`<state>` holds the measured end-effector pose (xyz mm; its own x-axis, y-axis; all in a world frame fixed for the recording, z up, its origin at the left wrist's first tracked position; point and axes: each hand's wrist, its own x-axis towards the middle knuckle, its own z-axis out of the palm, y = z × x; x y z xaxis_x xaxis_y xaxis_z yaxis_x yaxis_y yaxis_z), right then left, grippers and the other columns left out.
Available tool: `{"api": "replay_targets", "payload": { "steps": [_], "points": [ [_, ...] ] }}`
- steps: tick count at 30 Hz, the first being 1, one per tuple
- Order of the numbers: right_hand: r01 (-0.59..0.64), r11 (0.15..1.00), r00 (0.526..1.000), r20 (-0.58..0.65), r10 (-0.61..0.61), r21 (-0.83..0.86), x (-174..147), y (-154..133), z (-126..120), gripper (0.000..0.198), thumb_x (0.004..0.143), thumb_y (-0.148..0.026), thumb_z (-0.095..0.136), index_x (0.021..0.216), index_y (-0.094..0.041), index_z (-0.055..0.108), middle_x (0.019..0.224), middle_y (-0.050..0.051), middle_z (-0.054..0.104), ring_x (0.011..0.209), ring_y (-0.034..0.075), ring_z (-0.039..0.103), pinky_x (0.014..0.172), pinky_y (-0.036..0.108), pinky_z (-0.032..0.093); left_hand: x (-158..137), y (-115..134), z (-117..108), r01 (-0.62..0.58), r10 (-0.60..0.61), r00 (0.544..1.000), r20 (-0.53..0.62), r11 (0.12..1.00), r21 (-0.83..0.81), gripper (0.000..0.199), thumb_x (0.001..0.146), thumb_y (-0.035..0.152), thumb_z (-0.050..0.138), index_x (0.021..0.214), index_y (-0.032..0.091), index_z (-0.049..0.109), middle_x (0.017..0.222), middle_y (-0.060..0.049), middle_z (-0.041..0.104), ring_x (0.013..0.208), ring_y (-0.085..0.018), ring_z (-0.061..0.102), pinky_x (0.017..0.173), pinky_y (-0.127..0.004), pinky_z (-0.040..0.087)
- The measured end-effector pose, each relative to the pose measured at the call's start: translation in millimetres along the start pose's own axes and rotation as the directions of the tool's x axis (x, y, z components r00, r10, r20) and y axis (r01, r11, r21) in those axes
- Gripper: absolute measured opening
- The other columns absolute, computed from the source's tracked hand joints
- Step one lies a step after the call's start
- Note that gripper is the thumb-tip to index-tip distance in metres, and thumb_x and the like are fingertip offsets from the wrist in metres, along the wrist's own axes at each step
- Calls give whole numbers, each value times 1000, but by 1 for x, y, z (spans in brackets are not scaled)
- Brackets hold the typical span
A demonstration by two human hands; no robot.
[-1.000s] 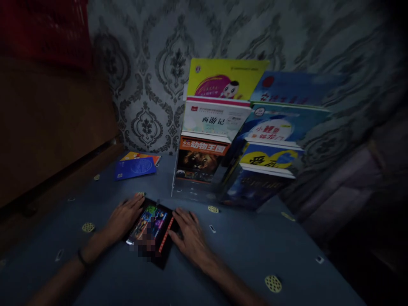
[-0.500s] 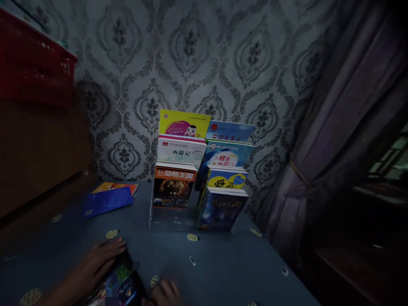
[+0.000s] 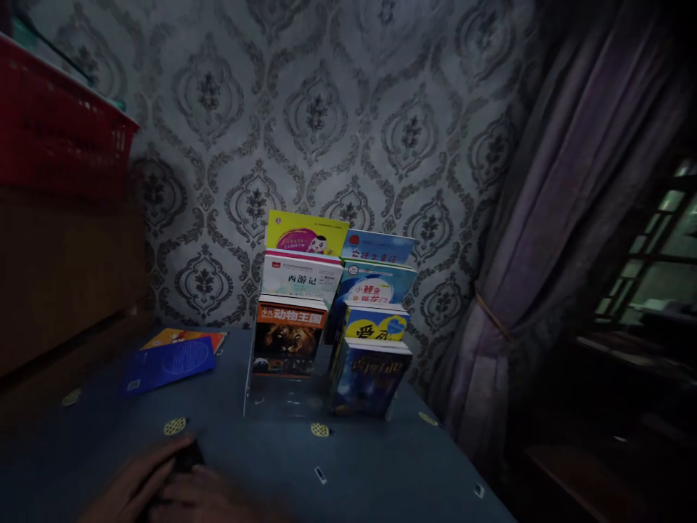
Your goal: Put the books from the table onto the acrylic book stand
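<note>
A book with a dark cover (image 3: 188, 457) is at the lower left, mostly hidden beneath my hands. Along its left edge lies my left hand (image 3: 139, 476), fingers stretched and thumb over the cover, gripping that edge. My right hand (image 3: 199, 497) rests across the cover with its fingers extended leftward, slightly blurred. Beyond them a clear stand (image 3: 247, 385) holds books in two columns. On its left are a yellow book (image 3: 332, 231), a white book (image 3: 277, 280) and a lion-cover book (image 3: 288, 341); at front right is a dark blue book (image 3: 370, 381).
A blue book (image 3: 174, 363) overlaps an orange one (image 3: 168, 336) on the blue-grey table (image 3: 261, 465). To the left, a red basket (image 3: 59, 123) sits on a brown cabinet (image 3: 65, 269). A tied curtain (image 3: 490, 349) hangs at the right, beside the patterned wall (image 3: 305, 160).
My right hand has moved left from the book's lower right side onto its cover, hiding the picture. The view has shifted, so the stand appears lower and slightly left.
</note>
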<state>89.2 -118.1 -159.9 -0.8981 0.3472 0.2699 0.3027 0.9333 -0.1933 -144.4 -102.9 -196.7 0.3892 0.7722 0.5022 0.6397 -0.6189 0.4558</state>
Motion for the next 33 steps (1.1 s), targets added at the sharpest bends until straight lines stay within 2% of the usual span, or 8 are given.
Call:
{"api": "replay_targets", "payload": {
  "steps": [2,5,9,13,19,23,29,33],
  "points": [
    [-22,999,999,-31,23,26,12,0,-12,55,99,-37,54,150,-23,39,159,4,43,149,17,34,123,34,28,-1,1,1,90,-91,993,-80,996,-19,42,99,35,38,131,37,65,126,4,71,110,-20,72,92,-32,61],
    [-141,989,988,-49,144,54,32,3,-15,59,99,-37,52,152,-17,37,159,10,41,148,21,36,122,38,31,0,0,-1,139,-138,976,-166,990,-6,43,98,38,37,124,33,71,120,2,74,105,-22,74,88,-31,62],
    [-284,955,955,-61,289,81,43,8,-7,55,97,-38,51,146,-14,45,150,12,53,142,23,45,121,41,33,1,-5,-1,152,-142,974,-179,988,42,39,97,40,40,117,31,73,117,2,76,104,-21,75,89,-30,62],
    [-392,906,911,-66,407,162,34,-2,-10,60,99,-41,47,152,-15,37,156,13,45,147,24,37,123,47,28,0,-8,5,134,-86,956,-279,979,156,40,96,48,40,112,29,72,112,0,78,99,-21,76,88,-30,62],
    [-473,844,870,-20,493,253,2,-31,-21,61,100,-46,46,149,-11,42,160,19,36,151,27,30,125,49,22,4,11,-4,126,-77,980,-183,953,274,44,98,50,34,112,26,68,108,-2,78,98,-20,75,86,-29,62],
    [-481,837,866,-9,500,262,-28,-52,-18,60,100,-47,48,149,-15,43,163,17,32,152,29,26,125,50,23,9,29,-13,149,-97,981,-169,933,327,44,99,48,31,109,24,67,105,-5,78,94,-21,75,83,-31,61],
    [-469,855,876,-9,483,222,-51,-70,-18,57,101,-38,49,152,-16,39,162,16,32,153,30,24,124,50,25,8,56,-28,322,-305,945,-120,791,520,43,98,41,30,105,19,67,104,-11,76,92,-26,72,81,-37,57],
    [-473,850,875,11,484,232,-48,-72,-21,57,101,-39,46,152,-14,39,163,16,32,152,31,24,124,51,25,-3,75,-39,333,-408,913,-21,713,617,46,98,36,26,109,16,66,101,-15,75,93,-30,71,79,-41,55]
  ]
}}
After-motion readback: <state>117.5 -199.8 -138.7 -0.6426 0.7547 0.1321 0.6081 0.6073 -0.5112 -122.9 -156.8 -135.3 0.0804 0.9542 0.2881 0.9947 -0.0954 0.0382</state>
